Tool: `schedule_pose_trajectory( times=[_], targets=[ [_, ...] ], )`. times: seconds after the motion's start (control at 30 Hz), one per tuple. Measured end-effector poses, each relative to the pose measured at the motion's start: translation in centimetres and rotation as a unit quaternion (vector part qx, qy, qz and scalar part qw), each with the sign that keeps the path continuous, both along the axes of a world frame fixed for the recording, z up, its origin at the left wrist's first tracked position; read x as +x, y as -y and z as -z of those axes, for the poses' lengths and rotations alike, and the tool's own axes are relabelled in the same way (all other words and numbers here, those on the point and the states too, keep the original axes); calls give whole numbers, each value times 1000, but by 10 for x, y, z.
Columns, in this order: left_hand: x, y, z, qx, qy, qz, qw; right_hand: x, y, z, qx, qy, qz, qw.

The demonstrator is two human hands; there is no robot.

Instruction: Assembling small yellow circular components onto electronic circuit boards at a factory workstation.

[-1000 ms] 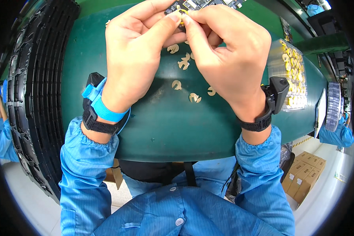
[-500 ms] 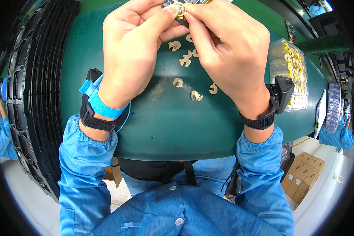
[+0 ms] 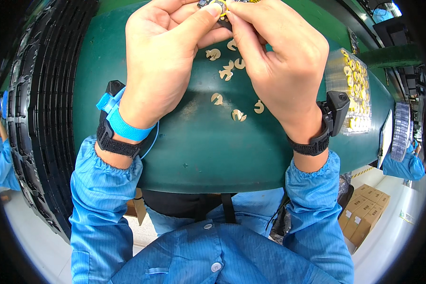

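Note:
At the top edge of the head view, my left hand [image 3: 163, 57] is closed on a small dark circuit board [image 3: 226, 22], its thumb pressing on a round, yellow-rimmed disc [image 3: 221, 9]. From the other side, my right hand [image 3: 281, 52] pinches at the rim of that disc with thumb and index finger. Part of the board is cut off by the picture's edge and hidden by fingers. On the green mat below the hands lie several cream-coloured notched paper discs [image 3: 213, 54], one of them a pale round piece [image 3: 238, 115].
A clear plastic tray stack [image 3: 350, 94] with yellow round pieces stands right of my right hand. Black ribbed trays [image 3: 45, 94] are stacked on the left. The green table mat [image 3: 208, 161] runs to my lap. Cardboard boxes [image 3: 364, 213] sit on the floor. Other people in blue work at both sides.
Both hands have shifted slightly to the right with the board. My right fingers have moved a little at the disc's rim. The paper discs appear slightly shifted to the right in view.

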State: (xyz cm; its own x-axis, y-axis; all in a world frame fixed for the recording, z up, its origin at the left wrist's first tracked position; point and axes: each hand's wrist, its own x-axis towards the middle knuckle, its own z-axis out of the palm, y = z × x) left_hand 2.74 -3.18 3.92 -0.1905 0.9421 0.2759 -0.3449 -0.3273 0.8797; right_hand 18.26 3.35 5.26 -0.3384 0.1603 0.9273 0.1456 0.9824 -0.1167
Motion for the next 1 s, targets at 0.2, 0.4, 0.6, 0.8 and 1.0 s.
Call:
schedule_pose_trajectory(
  times=[0.2, 0.4, 0.6, 0.8, 1.0],
  targets=[
    [-2, -2, 1, -2, 5, 0, 1000, -2, 0, -5, 3, -12, -4, 1000],
    [1, -1, 0, -14, 11, -5, 1000, 3, 11, -9, -35, 15, 11, 999],
    [1, 0, 1, -18, 12, -13, 1000, 3, 6, -1, -56, 40, 13, 998],
    [0, -1, 2, -15, 19, -16, 1000, -1, 6, 5, -72, 68, 44, 994],
    [3, 1, -3, -30, 19, -38, 999, -4, 8, 4, -105, 34, 25, 994]
  ],
)
